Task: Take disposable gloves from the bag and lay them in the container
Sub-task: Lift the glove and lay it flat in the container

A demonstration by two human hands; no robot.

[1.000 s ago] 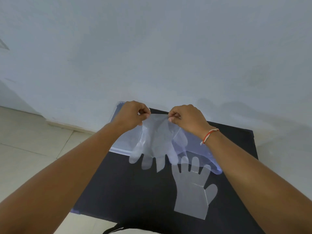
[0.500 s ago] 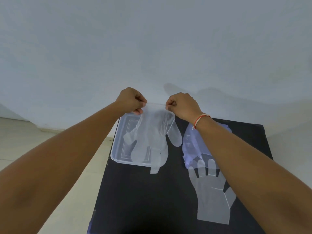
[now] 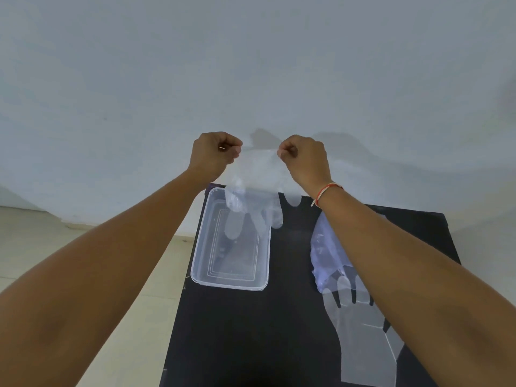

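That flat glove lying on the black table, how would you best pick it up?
Take the flat glove by its wide cuff edge at the near end, coming from above. It lies flat with fingers pointing toward the bag, so a corner likely needs pinching or peeling first. The right arm covers part of it.

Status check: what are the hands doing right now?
Left hand and right hand pinch one clear glove by its cuff. Fingers dangle over the empty container. Nothing in the way.

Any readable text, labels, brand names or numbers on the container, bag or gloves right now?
None readable.
Clear container: only moulded rectangular ridges, no lettering.
Bag: no print visible.
Glove held up by left hand and right hand: plain.
Flat glove on the black table: plain.
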